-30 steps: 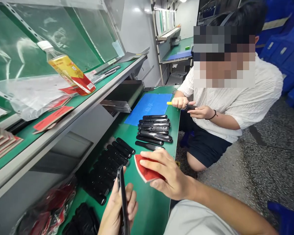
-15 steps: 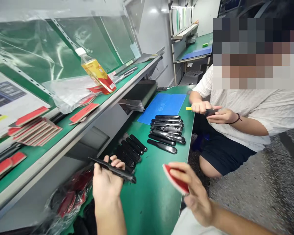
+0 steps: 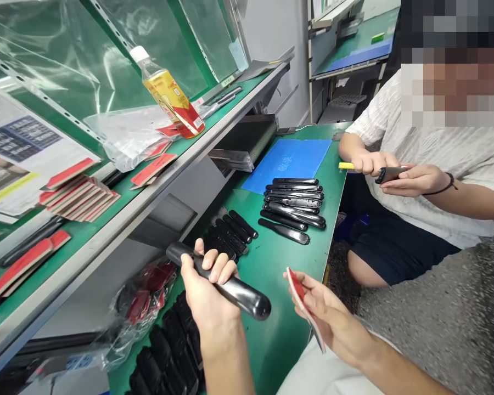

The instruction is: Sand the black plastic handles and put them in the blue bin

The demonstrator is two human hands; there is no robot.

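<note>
My left hand point(image 3: 214, 291) is closed around a long, glossy black plastic piece point(image 3: 241, 293) shaped like a handle, its rounded end pointing toward the lower right. In my right hand point(image 3: 329, 312) a thin red pad point(image 3: 298, 288) with a pale layer is pinched between fingers and thumb. The pad and the black piece are apart. Beyond them, several similar glossy black pieces point(image 3: 294, 211) lie in a row on the green table point(image 3: 280, 269). Darker black pieces point(image 3: 241, 225) lie partly behind my left hand, and more black pieces point(image 3: 168, 351) sit at the lower left.
A shelf point(image 3: 148, 208) runs along the left, bearing a drink bottle point(image 3: 173, 99) and stacked red pads point(image 3: 82, 197). Below it lies a clear bag point(image 3: 148, 296) of red pieces. A blue sheet point(image 3: 288, 162) covers the table's far part. On the right a co-worker's hands point(image 3: 411, 178) hold a black piece and a yellow-ended tool.
My left hand has turned the black piece so its broad glossy side shows, and its fingers have closed over it. My right hand has tilted the red pad more upright. The view has shifted.
</note>
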